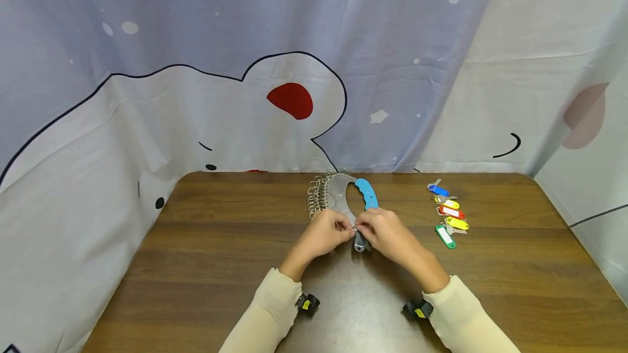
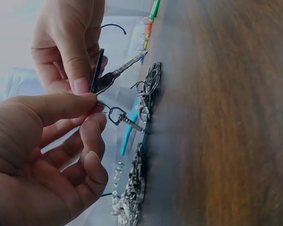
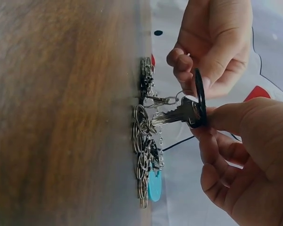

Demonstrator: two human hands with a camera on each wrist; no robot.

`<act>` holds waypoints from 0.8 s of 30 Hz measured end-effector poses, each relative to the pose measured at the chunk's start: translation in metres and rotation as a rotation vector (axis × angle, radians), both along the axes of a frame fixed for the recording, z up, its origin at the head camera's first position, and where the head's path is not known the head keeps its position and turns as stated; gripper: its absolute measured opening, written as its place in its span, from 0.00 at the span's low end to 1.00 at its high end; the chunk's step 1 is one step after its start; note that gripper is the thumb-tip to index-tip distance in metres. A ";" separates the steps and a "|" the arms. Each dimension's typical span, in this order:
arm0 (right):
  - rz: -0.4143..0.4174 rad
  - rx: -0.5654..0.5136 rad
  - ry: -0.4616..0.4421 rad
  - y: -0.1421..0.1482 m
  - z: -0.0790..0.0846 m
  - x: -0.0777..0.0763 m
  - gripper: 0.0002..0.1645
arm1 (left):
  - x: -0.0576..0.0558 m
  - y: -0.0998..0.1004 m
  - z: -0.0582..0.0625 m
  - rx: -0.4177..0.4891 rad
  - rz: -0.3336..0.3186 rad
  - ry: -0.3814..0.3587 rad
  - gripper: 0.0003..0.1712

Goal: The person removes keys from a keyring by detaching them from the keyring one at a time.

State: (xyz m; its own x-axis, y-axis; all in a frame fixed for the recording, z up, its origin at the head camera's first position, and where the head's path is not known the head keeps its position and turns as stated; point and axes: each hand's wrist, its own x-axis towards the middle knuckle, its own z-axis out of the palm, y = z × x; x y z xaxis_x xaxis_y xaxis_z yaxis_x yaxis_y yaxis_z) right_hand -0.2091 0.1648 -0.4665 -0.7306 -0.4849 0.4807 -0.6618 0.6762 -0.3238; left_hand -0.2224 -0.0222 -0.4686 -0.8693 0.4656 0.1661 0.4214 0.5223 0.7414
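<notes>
My left hand [image 1: 325, 231] and right hand [image 1: 388, 231] meet fingertip to fingertip over the near end of a curved grey metal plate [image 1: 338, 192] with a blue handle [image 1: 367, 194]. Between thumb and finger the right hand pinches a dark key tag [image 3: 198, 96], from which a silver key [image 3: 177, 114] sticks out. The left hand pinches a small metal ring, mostly hidden by the fingertips, beside the tag. A swivel clasp [image 2: 117, 116] hangs by that ring. Whether ring and tag are joined, I cannot tell.
Many metal rings and clasps [image 1: 318, 192] line the plate's left edge. To the right lie several keys with coloured tags, among them a blue tag [image 1: 438, 190], a red tag [image 1: 451, 212] and a green tag [image 1: 445, 236]. A printed curtain [image 1: 221, 119] hangs behind the wooden table [image 1: 196, 266].
</notes>
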 end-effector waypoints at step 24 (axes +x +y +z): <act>-0.010 -0.012 0.034 -0.001 -0.001 0.001 0.03 | 0.003 -0.001 0.004 0.040 0.011 -0.117 0.06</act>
